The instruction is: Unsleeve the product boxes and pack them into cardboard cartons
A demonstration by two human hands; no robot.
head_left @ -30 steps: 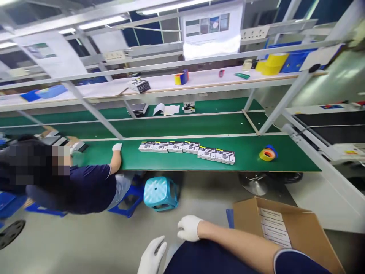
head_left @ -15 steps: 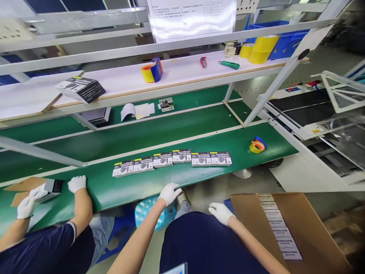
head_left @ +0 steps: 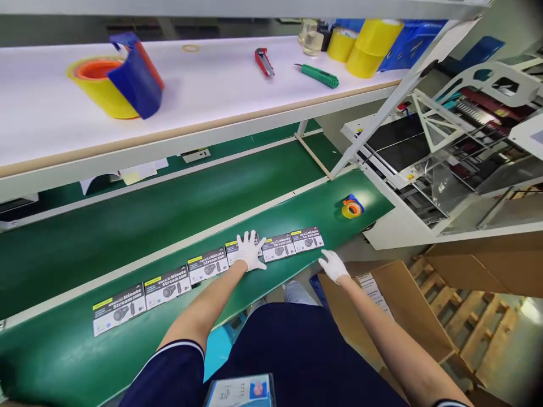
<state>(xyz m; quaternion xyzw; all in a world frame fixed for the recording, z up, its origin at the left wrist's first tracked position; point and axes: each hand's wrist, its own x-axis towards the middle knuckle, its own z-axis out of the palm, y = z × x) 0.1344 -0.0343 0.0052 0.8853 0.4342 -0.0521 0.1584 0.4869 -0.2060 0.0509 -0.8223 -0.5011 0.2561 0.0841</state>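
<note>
A row of several small printed boxes [head_left: 207, 265] lies on the green bench [head_left: 271, 285]. My left hand [head_left: 249, 251], in a white glove, rests with spread fingers on a box in the row and partly hides it. At the bench's front edge, just below the right end box [head_left: 307, 239], is my right hand [head_left: 333, 265], also gloved. Its fingers are apart, with nothing between them.
A tape dispenser [head_left: 352, 207] stands at the bench's right. A large open carton [head_left: 394, 305] is at lower right beside a wooden pallet [head_left: 479, 333]. The shelf above holds a big tape dispenser [head_left: 119, 79], a red cutter [head_left: 264, 61] and a green cutter [head_left: 318, 75].
My left hand has moved from the bench's front edge onto the row of boxes. My right hand has come up to the bench edge. The view has shifted closer, and the other person is out of sight.
</note>
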